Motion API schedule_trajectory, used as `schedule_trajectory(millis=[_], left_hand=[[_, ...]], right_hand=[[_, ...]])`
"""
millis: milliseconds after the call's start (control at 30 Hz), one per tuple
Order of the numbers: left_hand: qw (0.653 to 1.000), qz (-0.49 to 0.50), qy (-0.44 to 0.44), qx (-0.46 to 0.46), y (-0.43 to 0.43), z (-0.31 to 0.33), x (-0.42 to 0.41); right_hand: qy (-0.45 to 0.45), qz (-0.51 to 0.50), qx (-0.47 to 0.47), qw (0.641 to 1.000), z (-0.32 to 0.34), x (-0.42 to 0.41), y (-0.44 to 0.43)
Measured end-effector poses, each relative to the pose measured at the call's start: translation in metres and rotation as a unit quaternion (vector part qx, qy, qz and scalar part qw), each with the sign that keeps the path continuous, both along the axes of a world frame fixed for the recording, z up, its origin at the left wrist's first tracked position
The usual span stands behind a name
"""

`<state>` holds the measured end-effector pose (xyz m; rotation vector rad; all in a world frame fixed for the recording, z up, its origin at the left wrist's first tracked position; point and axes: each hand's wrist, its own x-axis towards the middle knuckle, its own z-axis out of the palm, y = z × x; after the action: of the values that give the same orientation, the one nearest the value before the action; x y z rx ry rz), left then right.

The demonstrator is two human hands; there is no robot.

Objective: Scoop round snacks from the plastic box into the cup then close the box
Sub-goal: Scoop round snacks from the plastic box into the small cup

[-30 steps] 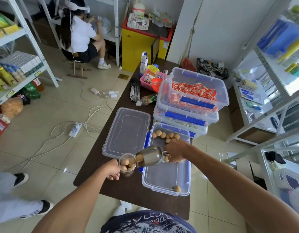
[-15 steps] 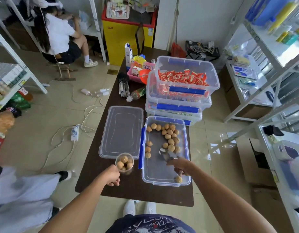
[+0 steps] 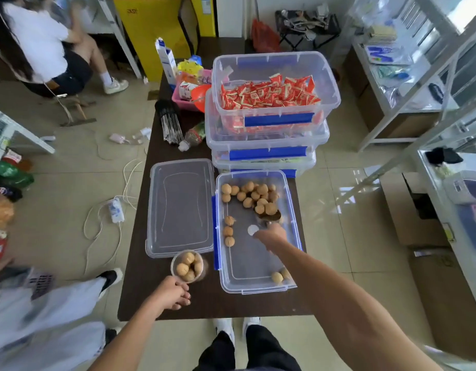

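Now, from your head camera, your right hand (image 3: pixel 271 234) is down inside the open plastic box (image 3: pixel 258 286), fingers closed round the handle of the metal scoop (image 3: pixel 269 216). A second ago that scoop was tipped over the cup, pouring; it has since swung back into the box, and its mouth is pushed against the near edge of the heap of round snacks (image 3: pixel 254 195) at the far end. I read that as one load delivered and a second one starting.

Your left hand (image 3: pixel 175 293) sits on the table (image 3: pixel 140 298) just beside the cup (image 3: pixel 188 266), on its near side, fingers loosely curled. It has slipped back from the cup wall it was steadying, and I cannot tell whether any fingertip touches the rim. The cup already looks close to full, so another scoop may overflow it; steady it before you pour.

Three loose snacks (image 3: pixel 229 231) lie along the box's left wall and two more in the near right corner. The lid (image 3: pixel 180 207) lies flat to the left of the box, touching its side, so closing is not yet done.
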<state>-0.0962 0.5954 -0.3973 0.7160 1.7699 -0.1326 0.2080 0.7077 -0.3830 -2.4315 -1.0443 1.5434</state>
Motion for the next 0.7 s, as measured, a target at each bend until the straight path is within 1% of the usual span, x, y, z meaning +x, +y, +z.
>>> schedule_trajectory(millis=[100, 233, 333, 500, 700], left_hand=[[1.0, 0.011, 0.005, -0.005, 0.002, -0.006, -0.001], [1.0, 0.016, 0.014, -0.016, -0.001, -0.015, -0.004], [0.999, 0.019, 0.016, -0.024, -0.003, -0.019, -0.008], [1.0, 0.007, 0.019, -0.023, -0.007, -0.02, -0.013], [1.0, -0.022, 0.02, -0.007, -0.005, -0.011, -0.015]], right_hand=[[-0.037, 0.034, 0.038, 0.998, -0.006, -0.005, 0.023], [-0.045, 0.024, 0.05, 0.997, -0.019, -0.013, 0.038], [-0.042, 0.02, 0.07, 0.996, -0.019, -0.012, 0.02], [-0.063, 0.035, 0.106, 0.992, -0.022, 0.002, -0.013], [-0.057, 0.032, 0.144, 0.987, 0.005, 0.009, -0.024]])
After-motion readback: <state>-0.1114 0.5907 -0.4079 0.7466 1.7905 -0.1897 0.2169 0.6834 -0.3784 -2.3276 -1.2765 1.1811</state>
